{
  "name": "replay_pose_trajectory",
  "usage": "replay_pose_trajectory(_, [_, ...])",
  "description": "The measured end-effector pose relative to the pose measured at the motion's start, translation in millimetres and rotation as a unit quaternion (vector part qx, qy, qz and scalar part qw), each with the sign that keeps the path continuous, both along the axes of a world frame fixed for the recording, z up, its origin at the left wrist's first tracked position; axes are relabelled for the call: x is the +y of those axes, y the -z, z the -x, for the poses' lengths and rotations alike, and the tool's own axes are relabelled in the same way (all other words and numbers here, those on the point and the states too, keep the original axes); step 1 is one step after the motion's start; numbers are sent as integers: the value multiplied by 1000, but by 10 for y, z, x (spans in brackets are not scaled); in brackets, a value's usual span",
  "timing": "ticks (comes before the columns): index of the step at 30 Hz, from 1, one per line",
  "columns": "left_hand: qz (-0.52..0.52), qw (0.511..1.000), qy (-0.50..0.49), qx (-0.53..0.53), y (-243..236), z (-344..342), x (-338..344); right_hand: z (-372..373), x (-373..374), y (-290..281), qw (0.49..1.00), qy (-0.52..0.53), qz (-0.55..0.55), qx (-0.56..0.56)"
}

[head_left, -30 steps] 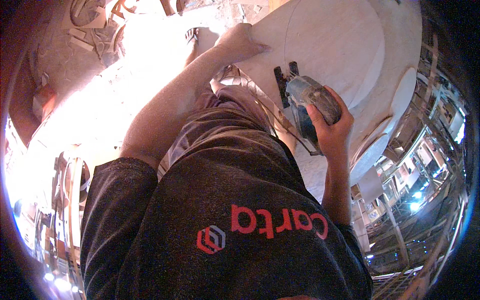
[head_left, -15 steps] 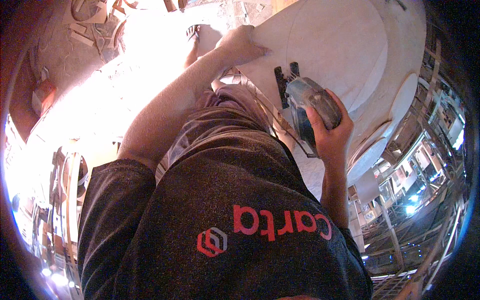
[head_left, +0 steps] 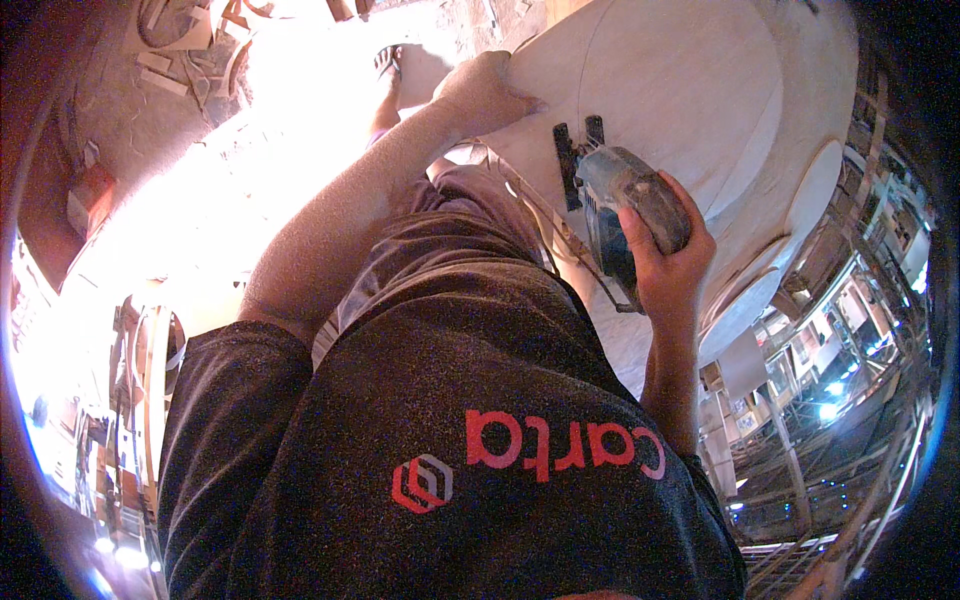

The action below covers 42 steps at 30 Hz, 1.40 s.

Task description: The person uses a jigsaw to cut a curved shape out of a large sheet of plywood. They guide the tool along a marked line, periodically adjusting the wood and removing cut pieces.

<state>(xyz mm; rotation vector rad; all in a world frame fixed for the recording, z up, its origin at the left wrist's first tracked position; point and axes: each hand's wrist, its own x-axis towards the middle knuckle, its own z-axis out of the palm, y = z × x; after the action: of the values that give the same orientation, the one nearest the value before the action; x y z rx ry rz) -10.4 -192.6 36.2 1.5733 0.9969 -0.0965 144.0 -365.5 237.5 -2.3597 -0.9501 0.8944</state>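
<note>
A large pale wooden board (head_left: pixel 690 90) lies under both hands, with a thin curved line drawn on it. My left hand (head_left: pixel 485 90) is closed on the board's left edge, thumb on top and the other fingers mostly hidden. What looks like a dusty, dark grey jigsaw (head_left: pixel 635 195) rests on the board near its near-left edge. Around its top handle my right hand (head_left: pixel 675 240) is wrapped, thumb on the near side and a finger along the far side. The jigsaw's black base (head_left: pixel 568 165) sticks out in front; its blade is hidden.
Curved wooden offcuts (head_left: pixel 190 70) litter the floor at the far left, near a reddish block (head_left: pixel 92 195). Strong glare washes out the left floor. A foot in a sandal (head_left: pixel 388 62) shows beyond my left arm. More rounded boards (head_left: pixel 745 310) lie at the right.
The jigsaw has shifted slightly away from me and to the right, with my right hand on it. My left hand stays at the board's edge. The view has shifted a little.
</note>
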Motion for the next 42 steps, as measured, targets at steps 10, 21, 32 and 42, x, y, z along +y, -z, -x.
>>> replay_pose_trajectory(10, [5,1000,-6,-9,-50,-8,-6,6,62,-7,1000,1,-1,-5])
replay_pose_trajectory(21, [-27,999,7,-27,-7,12,-32,14,117,8,1000,8,6,-16])
replay_pose_trajectory(32, [-21,1000,3,-5,-87,-9,-45,37,200,-2,999,37,11,-11])
replay_pose_trajectory(42, [-14,1000,4,-16,-21,-10,-69,107,367,-76,994,105,12,30])
